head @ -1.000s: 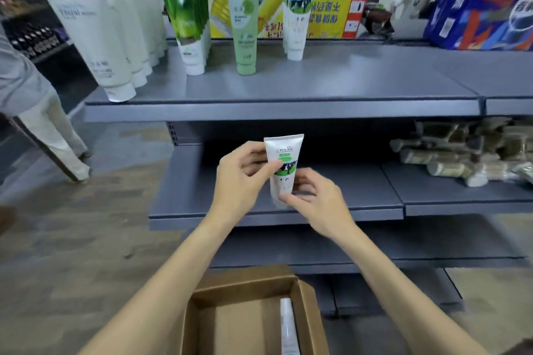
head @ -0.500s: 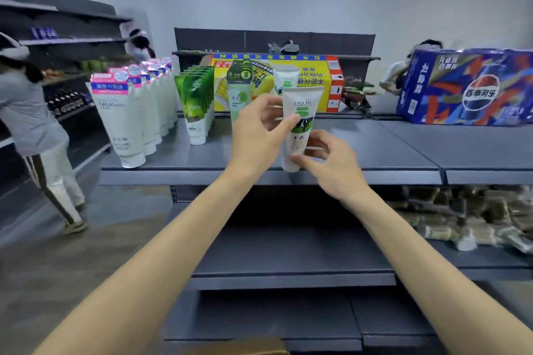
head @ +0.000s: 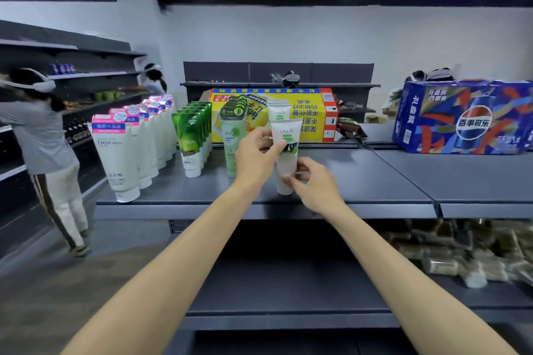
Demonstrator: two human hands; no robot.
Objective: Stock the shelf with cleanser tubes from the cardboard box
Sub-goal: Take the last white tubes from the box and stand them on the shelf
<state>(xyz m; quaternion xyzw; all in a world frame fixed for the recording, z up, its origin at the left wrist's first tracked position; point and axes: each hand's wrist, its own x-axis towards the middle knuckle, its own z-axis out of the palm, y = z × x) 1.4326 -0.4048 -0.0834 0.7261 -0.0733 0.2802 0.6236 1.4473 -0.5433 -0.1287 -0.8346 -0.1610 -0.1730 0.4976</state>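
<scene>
A white cleanser tube (head: 286, 135) with a green and black label stands cap-down at the top shelf (head: 360, 179). My left hand (head: 255, 153) grips its upper half, thumb across the label. My right hand (head: 313, 184) pinches its lower end near the cap. Directly behind it stands a matching white tube (head: 279, 111). The cardboard box is out of view.
Rows of pink-topped white tubes (head: 115, 153), dark green tubes (head: 189, 141) and a pale green tube (head: 232, 138) fill the shelf's left. A yellow carton (head: 314, 112) and a blue cola case (head: 467, 118) sit behind. A person (head: 43, 150) stands at the left shelving.
Both hands have carried the tube up from the lower shelf level to the top shelf and set it lower toward the surface; the view has tilted up, and the cardboard box has dropped out of sight.
</scene>
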